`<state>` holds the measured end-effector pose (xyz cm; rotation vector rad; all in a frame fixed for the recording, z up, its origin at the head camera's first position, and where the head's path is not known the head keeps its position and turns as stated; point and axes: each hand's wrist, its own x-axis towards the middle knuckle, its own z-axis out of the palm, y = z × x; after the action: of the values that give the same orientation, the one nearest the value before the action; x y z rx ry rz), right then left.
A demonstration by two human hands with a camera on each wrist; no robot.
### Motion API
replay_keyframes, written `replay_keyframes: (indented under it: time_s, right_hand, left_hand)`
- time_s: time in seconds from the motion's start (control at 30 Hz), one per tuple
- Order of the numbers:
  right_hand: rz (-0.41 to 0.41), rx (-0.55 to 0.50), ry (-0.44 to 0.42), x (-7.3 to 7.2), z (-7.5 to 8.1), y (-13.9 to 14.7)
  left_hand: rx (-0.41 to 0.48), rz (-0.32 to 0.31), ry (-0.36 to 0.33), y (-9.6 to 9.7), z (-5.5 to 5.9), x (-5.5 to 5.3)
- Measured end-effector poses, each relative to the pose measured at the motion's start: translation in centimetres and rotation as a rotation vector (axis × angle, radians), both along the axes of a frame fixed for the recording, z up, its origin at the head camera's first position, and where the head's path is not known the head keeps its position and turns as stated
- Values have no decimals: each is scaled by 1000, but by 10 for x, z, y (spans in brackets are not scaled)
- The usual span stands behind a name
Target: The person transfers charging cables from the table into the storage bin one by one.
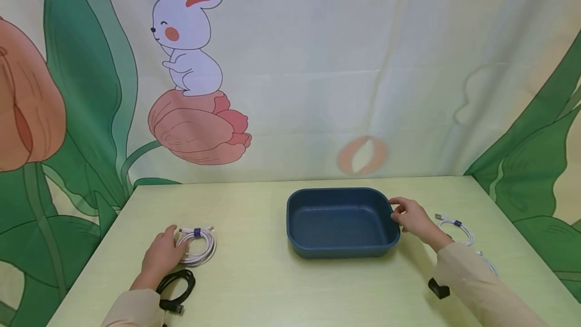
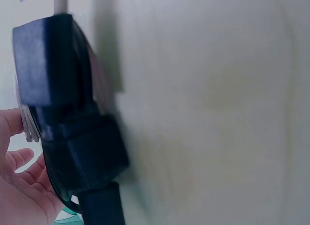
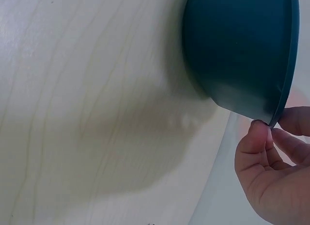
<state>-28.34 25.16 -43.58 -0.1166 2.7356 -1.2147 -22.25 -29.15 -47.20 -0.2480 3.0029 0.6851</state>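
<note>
On the left of the table in the head view, a coiled white cable [image 1: 203, 251] with a blue strap lies flat. My left hand [image 1: 162, 255] is at its left edge, fingers loosely bent and fingertips right by the strands. Nearer the front, a coiled black cable [image 1: 183, 294] lies beside the left wrist; its dark plugs [image 2: 80, 142] fill much of the left wrist view. My right hand [image 1: 412, 220] pinches the right rim of a dark blue rectangular basin [image 1: 342, 252]. In the right wrist view, the thumb and fingers sit on either side of that rim.
Right of the basin lie white cables [image 1: 467, 233], partly hidden by the right sleeve. A small black block [image 1: 439, 288] sits close to that forearm. Behind the table [image 1: 254, 286] hangs a curtain [image 1: 295, 90] printed with a rabbit and flowers.
</note>
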Motion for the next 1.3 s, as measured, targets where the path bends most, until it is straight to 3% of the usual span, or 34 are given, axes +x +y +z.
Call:
replay_keyframes:
  time_s: [0.57, 1.03, 1.3]
  right_hand:
    - [5, -23, -11, 0, 0, 1]
    - [16, -34, -28, 2, 2, 1]
    - [14, -31, -34, 1, 1, 2]
  left_hand:
    - [70, 25, -25, -2, -2, 1]
    - [86, 20, -16, 0, 4, 2]
    - [100, 48, -28, 2, 5, 3]
